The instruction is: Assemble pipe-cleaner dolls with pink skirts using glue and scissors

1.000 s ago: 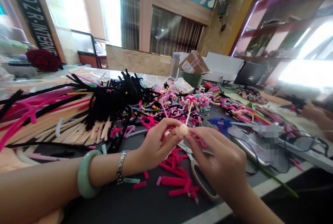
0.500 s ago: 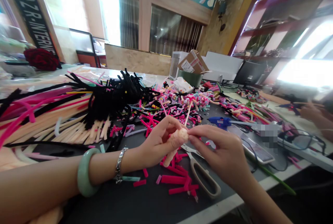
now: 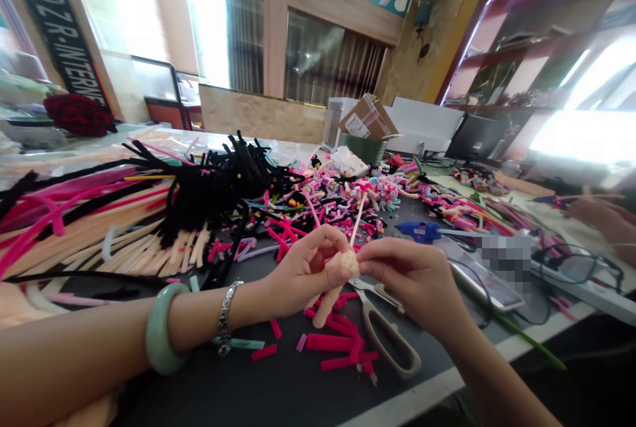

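Observation:
A peach chenille stem (image 3: 348, 263) is wound into a small knob between my hands, with a loose end hanging below. My left hand (image 3: 298, 275), with a green bangle (image 3: 166, 329) on its wrist, pinches the coil from the left. From the right, my right hand (image 3: 422, 284) presses thumb and fingertips against the same coil. A thin pale stem (image 3: 358, 220) shows just above the coil; whether it joins it I cannot tell. Under my hands lie scissors (image 3: 392, 342) with beige handles, their blades partly hidden, beside short hot-pink chenille pieces (image 3: 328, 343).
Black chenille stems (image 3: 213, 185) and long peach stems (image 3: 163, 248) pile up at the left. Small colourful pieces (image 3: 342, 195) cover the middle. At right are a blue glue gun (image 3: 420, 232), a phone (image 3: 489, 286), cables and another person's hand (image 3: 601, 215). A cardboard box (image 3: 370, 117) stands behind.
The peach coil has turned slightly between my fingers, and its loose end hangs a little lower. My right hand's fingers have shifted a little and curled more.

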`<state>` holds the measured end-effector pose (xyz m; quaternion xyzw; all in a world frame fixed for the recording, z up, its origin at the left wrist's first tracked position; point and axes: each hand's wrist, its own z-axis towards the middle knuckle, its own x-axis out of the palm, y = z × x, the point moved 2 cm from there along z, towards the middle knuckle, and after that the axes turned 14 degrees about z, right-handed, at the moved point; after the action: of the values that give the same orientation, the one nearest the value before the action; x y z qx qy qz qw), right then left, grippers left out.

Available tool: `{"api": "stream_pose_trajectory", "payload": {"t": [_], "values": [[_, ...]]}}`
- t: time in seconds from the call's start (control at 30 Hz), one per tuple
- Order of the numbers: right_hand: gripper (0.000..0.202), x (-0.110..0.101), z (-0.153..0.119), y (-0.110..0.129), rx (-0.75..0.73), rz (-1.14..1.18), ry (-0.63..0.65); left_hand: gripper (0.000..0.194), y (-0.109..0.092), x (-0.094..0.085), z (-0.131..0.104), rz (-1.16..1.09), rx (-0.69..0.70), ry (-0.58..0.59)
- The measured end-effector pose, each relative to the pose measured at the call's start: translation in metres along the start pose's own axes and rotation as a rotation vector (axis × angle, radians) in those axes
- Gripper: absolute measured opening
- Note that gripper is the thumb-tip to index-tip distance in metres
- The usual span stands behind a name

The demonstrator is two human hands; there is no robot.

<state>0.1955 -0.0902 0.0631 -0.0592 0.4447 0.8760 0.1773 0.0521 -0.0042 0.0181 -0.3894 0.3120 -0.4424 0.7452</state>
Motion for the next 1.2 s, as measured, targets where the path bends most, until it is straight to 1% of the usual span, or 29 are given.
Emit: {"api": "stream_pose_trajectory", "payload": {"t": [0.23,0.37,0.43,0.57,0.63,0.7,0.8,0.83,0.9,0.93,1.0,1.07,1.13,1.2], "values": [[0.009,-0.001,-0.003,0.004,-0.073,-0.123,0.028,0.013,0.001,0.0,0.001,-0.011,0.002,-0.007],[0.008,0.0,-0.004,0.004,-0.079,-0.13,0.001,0.013,-0.003,0.001,0.002,-0.007,-0.067,0.006],[0.007,0.0,-0.004,0.001,-0.026,-0.085,-0.045,0.016,-0.005,0.0,0.004,0.001,-0.107,-0.039],[0.015,0.002,-0.005,-0.008,0.074,0.022,-0.183,0.032,-0.009,-0.007,0.009,-0.046,-0.143,-0.21],[0.02,0.004,-0.006,-0.012,0.114,0.031,-0.211,0.039,-0.013,-0.009,0.011,-0.094,-0.151,-0.242],[0.027,0.009,-0.007,-0.016,0.156,0.035,-0.165,0.042,-0.018,-0.01,0.014,-0.136,-0.148,-0.26],[0.049,0.021,-0.009,-0.018,0.207,0.034,-0.02,0.046,-0.029,-0.009,0.017,-0.187,-0.144,-0.312],[0.053,0.025,-0.01,-0.018,0.22,0.048,0.034,0.05,-0.032,-0.008,0.018,-0.202,-0.148,-0.324],[0.053,0.033,-0.013,-0.017,0.236,0.128,0.113,0.057,-0.037,-0.006,0.018,-0.225,-0.155,-0.325],[0.051,0.037,-0.014,-0.016,0.245,0.196,0.133,0.059,-0.038,-0.006,0.018,-0.228,-0.158,-0.318],[0.047,0.042,-0.015,-0.014,0.279,0.334,0.141,0.06,-0.04,-0.005,0.018,-0.219,-0.153,-0.288],[0.042,0.044,-0.016,-0.014,0.33,0.4,0.116,0.058,-0.04,-0.006,0.018,-0.198,-0.143,-0.258],[0.033,0.042,-0.015,-0.014,0.345,0.376,0.079,0.056,-0.04,-0.006,0.019,-0.18,-0.132,-0.22],[0.022,0.037,-0.014,-0.014,0.323,0.279,0.041,0.057,-0.04,-0.008,0.02,-0.153,-0.123,-0.206]]}}
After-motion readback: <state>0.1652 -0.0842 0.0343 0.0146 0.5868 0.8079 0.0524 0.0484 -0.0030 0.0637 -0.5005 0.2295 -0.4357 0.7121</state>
